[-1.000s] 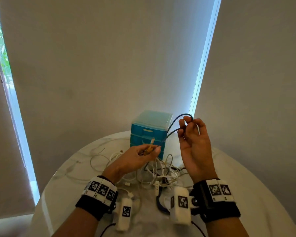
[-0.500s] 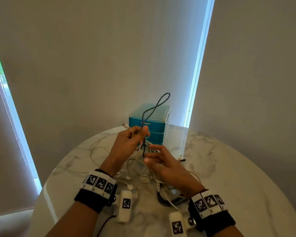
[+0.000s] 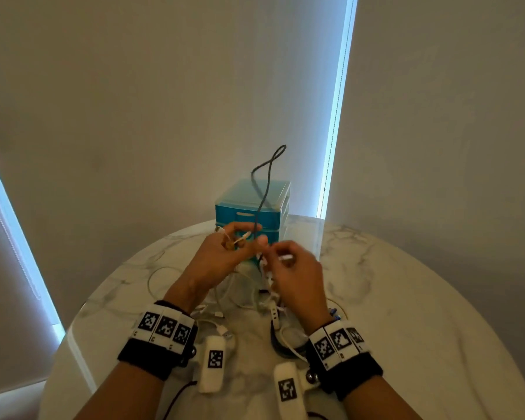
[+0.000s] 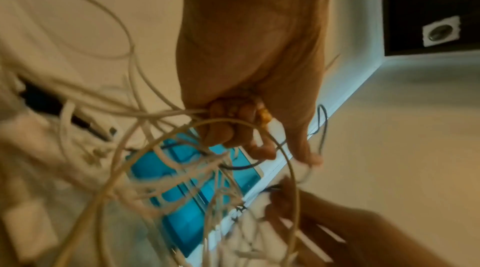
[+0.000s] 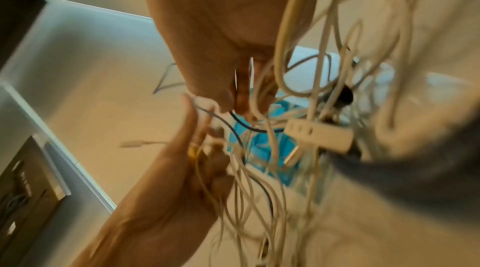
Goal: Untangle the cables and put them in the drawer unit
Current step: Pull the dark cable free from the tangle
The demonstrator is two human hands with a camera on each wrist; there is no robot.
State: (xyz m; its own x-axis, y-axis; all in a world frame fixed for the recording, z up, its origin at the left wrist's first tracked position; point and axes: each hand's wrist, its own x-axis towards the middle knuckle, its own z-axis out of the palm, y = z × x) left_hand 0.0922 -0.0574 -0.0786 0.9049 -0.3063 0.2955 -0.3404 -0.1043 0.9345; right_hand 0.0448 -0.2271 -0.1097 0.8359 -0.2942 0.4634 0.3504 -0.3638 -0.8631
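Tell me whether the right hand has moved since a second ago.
Yes. The right hand was raised beside the drawer unit, to its right; now it is lower and further left, in front of the unit, next to the left hand.

The head view looks forward and down over the bench (image 3: pixel 406 298) toward its far edge. Both wrist views sit close under the hands, sharing the blue drawer unit (image 3: pixel 252 207) and tangled cables (image 5: pixel 259 189).

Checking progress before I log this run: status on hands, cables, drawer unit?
Left hand grips dark cable plus white ends. Right hand pinches white cable. White tangle on table, unsorted. Drawer unit shut, partly behind hands.
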